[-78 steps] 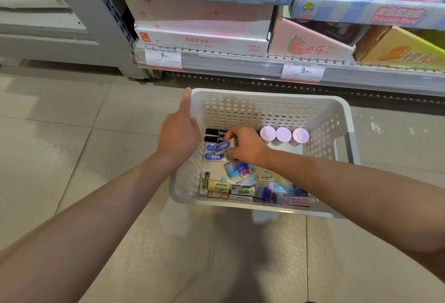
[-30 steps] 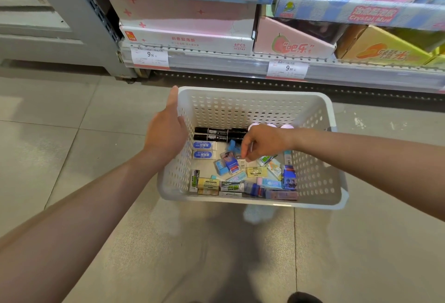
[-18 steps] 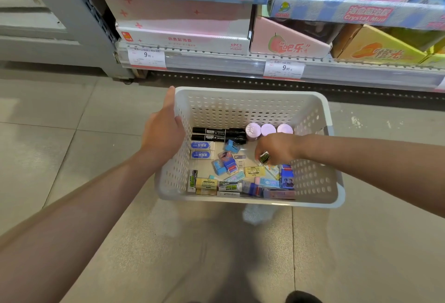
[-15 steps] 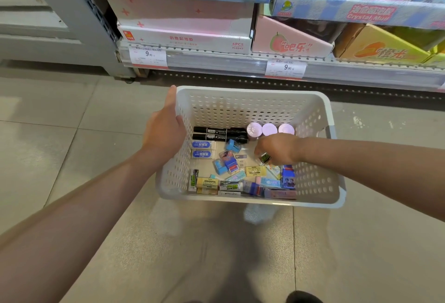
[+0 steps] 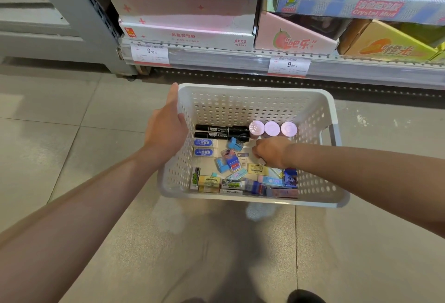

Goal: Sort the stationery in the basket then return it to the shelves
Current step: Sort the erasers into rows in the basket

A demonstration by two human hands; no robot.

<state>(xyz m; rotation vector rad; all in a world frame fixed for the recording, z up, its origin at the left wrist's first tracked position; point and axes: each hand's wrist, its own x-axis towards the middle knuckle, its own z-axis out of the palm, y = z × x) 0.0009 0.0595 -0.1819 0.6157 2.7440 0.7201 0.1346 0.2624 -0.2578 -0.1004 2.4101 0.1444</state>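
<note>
A white perforated basket (image 5: 255, 89) hangs above the tiled floor. My left hand (image 5: 166, 129) grips its left rim, thumb pointing up along the outside. Inside, two black markers (image 5: 216, 131) lie at the back left, with two blue-and-white erasers (image 5: 204, 147) right in front of them. Three pink-capped tubes (image 5: 272, 129) stand at the back. A blue sharpener (image 5: 235, 143) and several small boxed erasers (image 5: 231, 183) lie loose toward the near wall. My right hand (image 5: 272, 152) reaches into the middle of the basket, fingers curled down round a small, mostly hidden item.
A store shelf (image 5: 216, 58) with two 9.90 price tags runs just behind the basket. It carries pink and white slime boxes (image 5: 187, 35) and a yellow box (image 5: 390, 45). A grey shelf upright (image 5: 79, 21) stands at the left. A dark shoe tip (image 5: 303, 298) shows below.
My right hand placed a blue-and-white eraser beside the markers, went right and picked a small green item from the pile. It has since shifted slightly. My left hand kept its grip.
</note>
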